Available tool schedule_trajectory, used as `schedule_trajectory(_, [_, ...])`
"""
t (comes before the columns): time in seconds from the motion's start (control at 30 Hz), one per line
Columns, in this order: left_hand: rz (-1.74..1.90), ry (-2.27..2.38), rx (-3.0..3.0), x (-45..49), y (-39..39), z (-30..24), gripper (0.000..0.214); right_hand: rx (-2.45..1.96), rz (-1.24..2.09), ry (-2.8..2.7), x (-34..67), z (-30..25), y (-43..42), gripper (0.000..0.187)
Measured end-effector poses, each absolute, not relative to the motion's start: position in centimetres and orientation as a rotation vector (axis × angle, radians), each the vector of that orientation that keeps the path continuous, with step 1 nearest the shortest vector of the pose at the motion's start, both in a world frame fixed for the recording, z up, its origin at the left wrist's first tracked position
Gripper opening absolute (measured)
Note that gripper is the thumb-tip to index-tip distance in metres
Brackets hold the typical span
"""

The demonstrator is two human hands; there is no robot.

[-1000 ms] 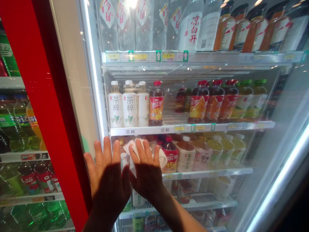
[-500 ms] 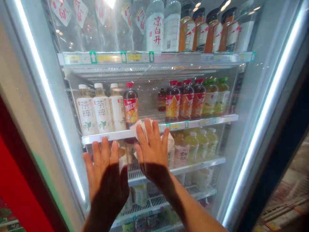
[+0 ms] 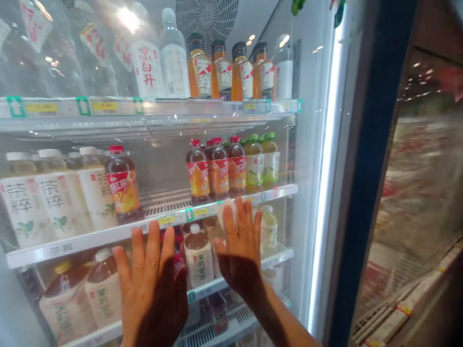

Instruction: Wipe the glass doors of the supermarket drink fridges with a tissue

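Note:
My left hand (image 3: 150,284) is up in front of the fridge's glass door (image 3: 162,183), fingers spread and empty, in front of the lower bottles. It seems to rest on the glass, though contact is hard to confirm. Further right, my right hand (image 3: 240,241) lies flat with a white cloth (image 3: 228,212) under its fingers, pressed toward the glass. Most of the cloth is hidden behind that hand. Behind the fingertips runs the middle shelf's edge (image 3: 97,236), and a bottle with a white label (image 3: 198,255) shows between the hands.
Red-capped bottles (image 3: 123,185) and white-labelled tea bottles (image 3: 21,202) stand on the middle shelf. Clear water bottles (image 3: 146,67) and amber bottles (image 3: 199,70) fill the upper one. A bright light strip (image 3: 323,159) and dark door frame (image 3: 369,168) run down the right. Beyond lie blurred shelves (image 3: 405,270).
The view has swung right and nearer to the shelves. My right hand has slid right across the glass with the cloth, from the red-capped bottle toward the green-capped ones. My left hand stays spread.

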State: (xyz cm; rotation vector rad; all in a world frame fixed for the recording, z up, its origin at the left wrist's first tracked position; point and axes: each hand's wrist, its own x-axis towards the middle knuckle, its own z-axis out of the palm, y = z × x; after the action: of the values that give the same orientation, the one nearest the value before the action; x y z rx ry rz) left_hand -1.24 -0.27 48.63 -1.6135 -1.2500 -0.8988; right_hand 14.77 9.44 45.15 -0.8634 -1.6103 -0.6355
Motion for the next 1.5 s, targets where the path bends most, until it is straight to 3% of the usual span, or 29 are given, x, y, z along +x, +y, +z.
schedule_trajectory(0.1, [-0.914,-1.24,-1.64,2.0,1.3,48.2,0.08,-0.832,-0.688,-1.675,17.4,43.0,10.1,0.071])
schedule_trajectory(0.3, [-0.92,-1.213,-1.704,8.1,4.0,47.5,0.079,-0.883,-0.585,-1.508,23.4,43.9,13.7,0.072])
schedule_trajectory(0.53, [-0.869,-1.113,-1.831,13.9,6.0,45.7,0.073,-0.912,-0.595,-1.562,28.6,36.1,14.6,0.068])
schedule_trajectory(0.7, [-0.915,-1.011,-1.921,18.2,8.0,45.4,0.064,-0.986,-0.494,-1.475,32.3,37.6,16.9,0.068])
schedule_trajectory(0.9, [-0.906,-0.924,-1.978,21.5,9.5,44.9,0.064,-0.995,-0.524,-1.469,34.1,34.2,17.5,0.069])
schedule_trajectory(1.27, [-0.87,-0.912,-1.963,21.4,10.2,44.5,0.059,-1.023,-0.463,-1.388,34.2,35.3,18.0,0.07])
schedule_trajectory(1.5, [-0.855,-0.974,-1.899,18.8,9.0,45.3,0.062,-0.994,-0.455,-1.394,31.5,39.9,17.1,0.07])
